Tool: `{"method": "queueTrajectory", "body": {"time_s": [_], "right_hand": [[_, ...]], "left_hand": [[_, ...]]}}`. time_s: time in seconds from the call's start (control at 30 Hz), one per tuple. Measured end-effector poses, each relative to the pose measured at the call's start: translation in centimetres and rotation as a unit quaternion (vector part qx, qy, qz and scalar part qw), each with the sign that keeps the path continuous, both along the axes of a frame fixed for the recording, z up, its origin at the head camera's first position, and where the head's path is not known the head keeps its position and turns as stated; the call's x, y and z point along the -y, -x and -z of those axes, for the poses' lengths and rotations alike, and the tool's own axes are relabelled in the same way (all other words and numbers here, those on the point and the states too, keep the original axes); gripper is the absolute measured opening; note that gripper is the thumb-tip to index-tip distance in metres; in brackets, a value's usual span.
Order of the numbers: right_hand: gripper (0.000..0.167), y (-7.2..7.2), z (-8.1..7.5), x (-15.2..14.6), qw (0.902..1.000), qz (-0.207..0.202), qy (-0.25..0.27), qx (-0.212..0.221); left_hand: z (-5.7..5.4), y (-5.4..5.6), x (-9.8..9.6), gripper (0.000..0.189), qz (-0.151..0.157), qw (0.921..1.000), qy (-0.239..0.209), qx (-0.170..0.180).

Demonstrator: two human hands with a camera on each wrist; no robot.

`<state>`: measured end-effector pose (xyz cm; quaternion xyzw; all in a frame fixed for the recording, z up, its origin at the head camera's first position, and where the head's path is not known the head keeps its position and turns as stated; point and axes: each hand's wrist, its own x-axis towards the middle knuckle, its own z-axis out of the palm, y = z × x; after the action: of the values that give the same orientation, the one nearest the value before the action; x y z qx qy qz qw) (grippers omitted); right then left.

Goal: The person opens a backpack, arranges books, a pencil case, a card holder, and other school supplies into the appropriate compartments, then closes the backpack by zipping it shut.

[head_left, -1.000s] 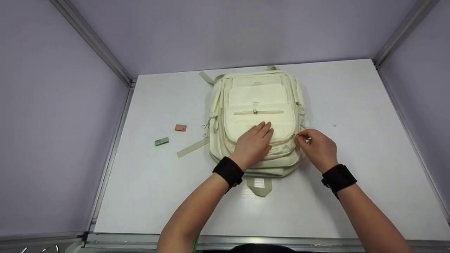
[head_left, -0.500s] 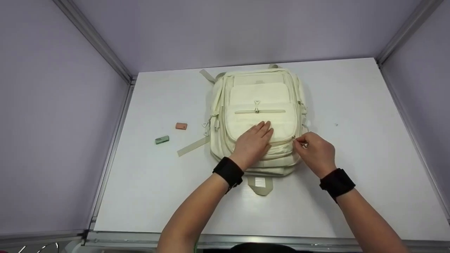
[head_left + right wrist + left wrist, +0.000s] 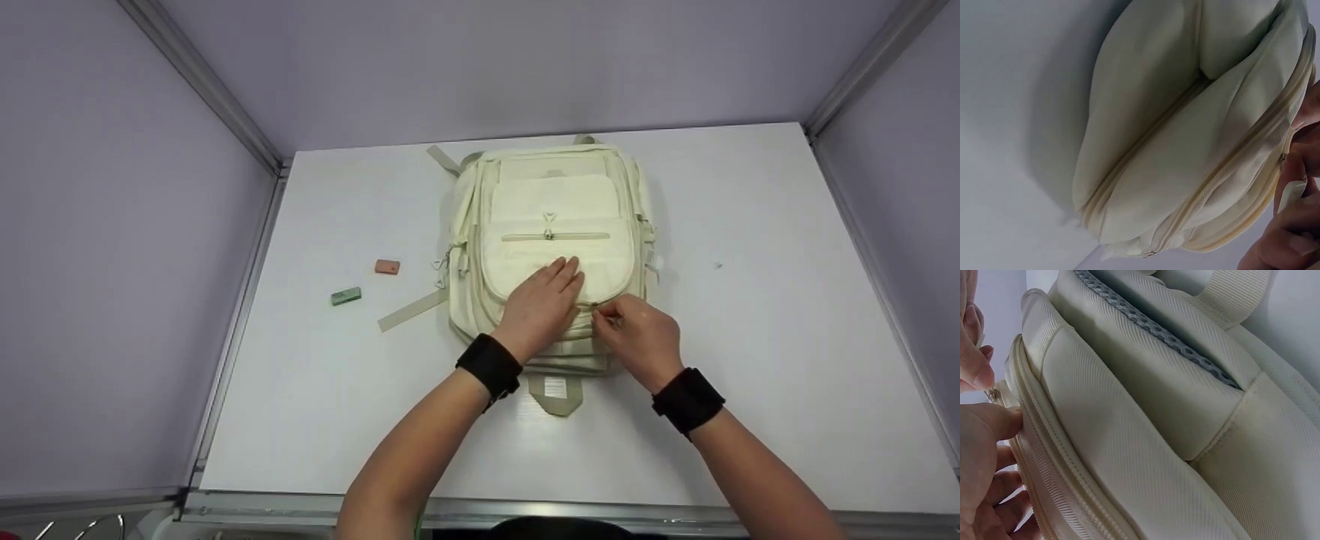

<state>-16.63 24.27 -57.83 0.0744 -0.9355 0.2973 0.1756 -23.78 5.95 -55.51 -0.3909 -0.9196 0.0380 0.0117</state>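
A cream backpack (image 3: 555, 196) lies on its back on the white table, front pocket up and grab handle toward the person. My left hand (image 3: 541, 304) rests flat on the lower front pocket, fingers extended. In the left wrist view, the left thumb (image 3: 1005, 421) lies at the pocket's zipper edge. Just right of it, my right hand (image 3: 643, 334) pinches a zipper pull (image 3: 1293, 194) between thumb and curled fingers. Its small metal slider (image 3: 1283, 157) sits on the curved zipper of that pocket. Another zipper pull (image 3: 549, 235) lies untouched higher on the front.
Left of the bag lie a small pink block (image 3: 387, 267) and a green block (image 3: 346, 296). A loose strap (image 3: 412, 310) extends from the bag's left side. Purple-grey panels (image 3: 480, 67) stand around the white table (image 3: 300, 420); a tiny speck (image 3: 718, 265) lies at right.
My right hand has drawn the zipper pull leftward along the pocket's curve, from its right side to near the left hand. The left hand has stayed in place on the bag.
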Motion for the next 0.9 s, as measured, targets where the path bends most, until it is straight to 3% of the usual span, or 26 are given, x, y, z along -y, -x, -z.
{"method": "queueTrajectory", "body": {"time_s": [0.23, 0.4, 0.7, 0.9], "right_hand": [[0.004, 0.1, 0.2, 0.1, 0.9999, 0.0, 0.006, 0.01], [0.007, -0.1, 0.3, -0.2, 0.9996, 0.006, 0.026, 0.009], [0.009, -0.5, 0.7, -0.7, 0.9951, 0.033, 0.087, 0.035], [0.007, -0.5, 0.6, -0.2, 0.9921, 0.032, 0.111, 0.048]], "left_hand": [[0.3, 0.0, 0.7, 0.054, 0.013, 0.9994, -0.025, -0.017], [0.5, -0.1, 2.2, 0.049, 0.023, 0.9981, -0.05, -0.026], [0.8, -0.2, 5.7, 0.041, 0.006, 0.9975, -0.07, -0.008], [1.1, -0.1, 6.7, 0.042, 0.019, 0.9949, -0.096, -0.024]]}}
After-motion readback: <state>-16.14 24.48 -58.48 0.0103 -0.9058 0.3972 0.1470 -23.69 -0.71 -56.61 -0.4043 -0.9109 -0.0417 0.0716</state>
